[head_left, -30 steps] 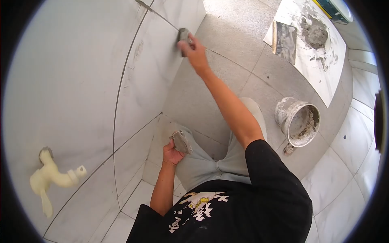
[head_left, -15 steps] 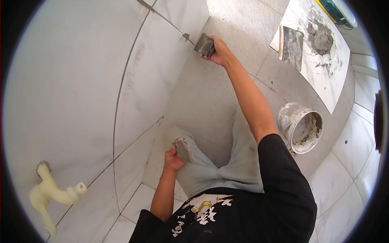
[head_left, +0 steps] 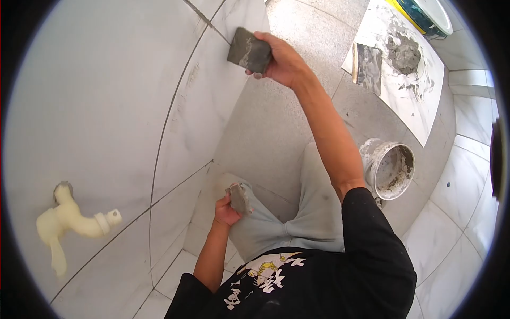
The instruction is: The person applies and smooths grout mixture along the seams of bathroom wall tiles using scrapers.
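Observation:
My right hand (head_left: 281,59) is raised near the white tiled wall (head_left: 106,95) and grips a flat grey scraper (head_left: 248,50) smeared with grout, its blade held just off the dark joint line (head_left: 204,17). My left hand (head_left: 226,211) rests low by my knee and holds a small grey piece caked with grout (head_left: 240,198). Grey smears mark the wall tile below the scraper.
A cream plastic tap (head_left: 69,220) sticks out of the wall at lower left. A dirty white bucket (head_left: 389,167) stands on the floor at right. Behind it lies a white board (head_left: 419,90) with a grout heap (head_left: 405,55) and a trowel (head_left: 367,66).
My right hand has pulled the scraper off the wall joint and lifted it up and toward me. My left hand has stayed by the knee.

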